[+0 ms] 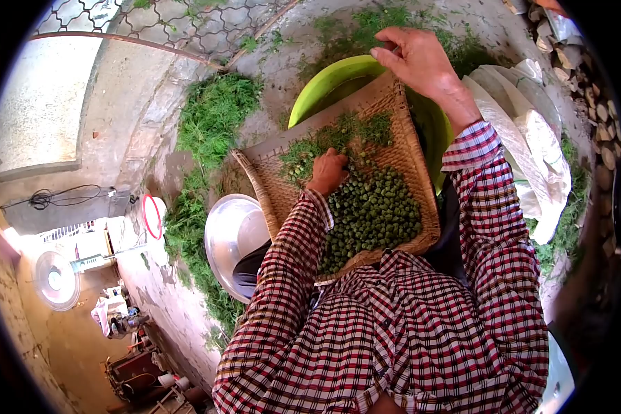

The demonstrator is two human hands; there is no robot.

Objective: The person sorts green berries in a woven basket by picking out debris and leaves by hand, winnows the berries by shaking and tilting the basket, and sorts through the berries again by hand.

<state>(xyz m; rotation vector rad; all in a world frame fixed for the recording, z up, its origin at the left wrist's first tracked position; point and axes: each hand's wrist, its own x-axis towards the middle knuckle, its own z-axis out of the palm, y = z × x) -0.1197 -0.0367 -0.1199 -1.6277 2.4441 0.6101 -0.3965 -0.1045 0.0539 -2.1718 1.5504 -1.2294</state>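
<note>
A woven winnowing basket [415, 148] rests on the lap, tilted, with many small round green fruits [372, 214] heaped in its near part. Feathery green sprigs [338, 134] and paler bits lie toward its far side. My left hand [328, 172] is down in the basket where fruits and sprigs meet, its fingers curled; what they pinch is hidden. My right hand [422, 61] is raised beyond the basket's far right corner, above the rim of a lime-green basin [303, 100]. Its thumb and forefinger are a little apart, and nothing shows between them.
Feathery greens [217, 114] cover the ground at left and far side. A metal bowl [221, 224] stands left of the basket, a white sack [531, 131] at right. Farther off are a fan [56, 279], stacked firewood [604, 131] and wire mesh [165, 27].
</note>
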